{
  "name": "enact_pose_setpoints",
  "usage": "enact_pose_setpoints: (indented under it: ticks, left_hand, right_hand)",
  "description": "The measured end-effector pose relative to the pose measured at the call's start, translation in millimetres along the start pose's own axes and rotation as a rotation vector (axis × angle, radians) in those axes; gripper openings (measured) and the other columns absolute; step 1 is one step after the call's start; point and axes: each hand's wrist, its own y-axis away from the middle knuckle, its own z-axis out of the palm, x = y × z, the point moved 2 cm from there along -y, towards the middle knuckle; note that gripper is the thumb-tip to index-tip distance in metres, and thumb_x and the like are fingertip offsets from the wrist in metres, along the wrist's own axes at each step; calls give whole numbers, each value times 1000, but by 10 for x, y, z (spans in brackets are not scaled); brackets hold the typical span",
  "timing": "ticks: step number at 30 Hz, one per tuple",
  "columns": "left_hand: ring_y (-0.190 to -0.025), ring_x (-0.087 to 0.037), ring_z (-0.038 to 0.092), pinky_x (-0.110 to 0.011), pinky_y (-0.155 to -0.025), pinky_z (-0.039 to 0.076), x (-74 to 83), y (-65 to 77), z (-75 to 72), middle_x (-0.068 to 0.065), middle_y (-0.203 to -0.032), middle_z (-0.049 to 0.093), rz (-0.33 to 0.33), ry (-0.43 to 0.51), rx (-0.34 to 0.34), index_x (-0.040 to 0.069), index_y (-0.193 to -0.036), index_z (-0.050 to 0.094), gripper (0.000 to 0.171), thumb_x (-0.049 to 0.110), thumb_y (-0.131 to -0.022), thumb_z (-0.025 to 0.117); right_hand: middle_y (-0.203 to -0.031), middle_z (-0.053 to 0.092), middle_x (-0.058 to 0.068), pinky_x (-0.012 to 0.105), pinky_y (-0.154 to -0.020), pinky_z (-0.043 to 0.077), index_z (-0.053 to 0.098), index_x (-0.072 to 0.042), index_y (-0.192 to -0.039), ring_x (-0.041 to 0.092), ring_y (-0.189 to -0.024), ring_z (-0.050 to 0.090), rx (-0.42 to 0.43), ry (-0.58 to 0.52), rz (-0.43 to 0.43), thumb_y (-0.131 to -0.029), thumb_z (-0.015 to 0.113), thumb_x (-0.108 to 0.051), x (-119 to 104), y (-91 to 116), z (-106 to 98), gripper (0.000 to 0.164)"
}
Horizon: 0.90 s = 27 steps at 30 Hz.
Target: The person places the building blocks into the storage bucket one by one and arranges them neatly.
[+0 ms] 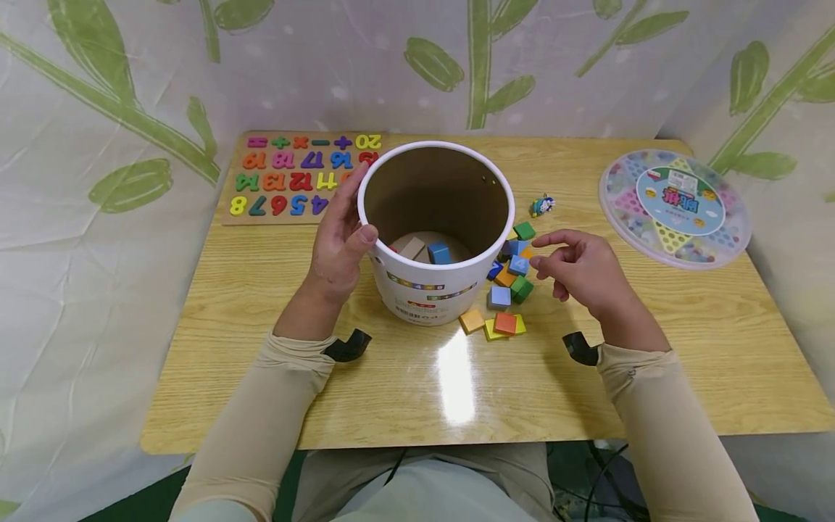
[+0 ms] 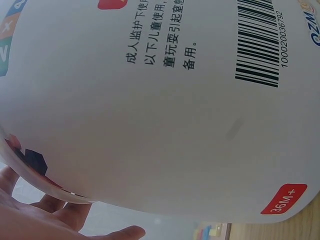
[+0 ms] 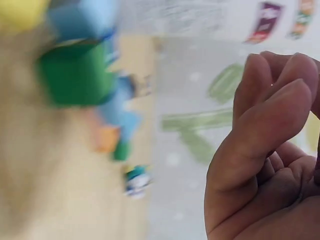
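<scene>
A white round bucket (image 1: 424, 296) stands on the table; a light wooden block (image 1: 412, 248) and a blue block (image 1: 440, 253) lie inside on its bottom. My left hand (image 1: 339, 239) holds the bucket by its left rim, the thumb on the near side. In the left wrist view, the bucket's printed side (image 2: 150, 125) fills most of the picture. Right of the bucket is a cluster of coloured blocks, with a green block (image 1: 522, 289) and an orange block (image 1: 472, 320) among them. Close to it hovers my right hand (image 1: 580, 270), fingers bent loosely, with nothing seen between them.
A wooden number board (image 1: 228, 210) lies at the back left, partly behind the bucket. At the back right is a round clear-rimmed game box (image 1: 681, 206). A small blue and white figurine (image 1: 542, 205) is beyond the blocks. The table's (image 1: 248, 391) near edge borders my lap.
</scene>
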Motion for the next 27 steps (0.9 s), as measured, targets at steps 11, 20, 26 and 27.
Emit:
enact_pose_setpoints:
  ticks: [11,20,26,27]
  left_hand:
    - [-130,-40,33,-47,-101,40,12,3,-2,-15,-143,37,-40,13,2,15,-147,32,85,55,-80,67]
    - [-130,-39,33,-50,-101,40,19,2,-12,-15,-144,37,-28,-2,8,13,-147,32,86,56,-81,66]
    - [-130,-40,34,-52,-101,39,9,0,-4,-16,-143,37,-21,9,2,13,-147,32,84,54,-82,65]
    - [-130,-40,33,-51,-101,39,10,1,-1,-16,-143,37,-24,13,2,13,-147,32,85,54,-81,66]
  right_hand:
    - [-93,69,17,33,-53,52,56,-11,-125,18,-51,54,-107,-25,203,-85,72,-28,681,-61,110,46]
    - [-92,69,13,32,-52,52,56,-14,-121,17,-51,53,-136,-70,249,-79,77,-33,792,-70,196,51]
    - [-93,69,14,33,-54,54,54,-11,-121,19,-53,55,-146,-48,252,-78,77,-32,780,-70,243,53]
    - [-93,69,14,33,-54,54,54,-10,-120,19,-53,55,-145,-48,252,-79,77,-31,780,-70,250,52]
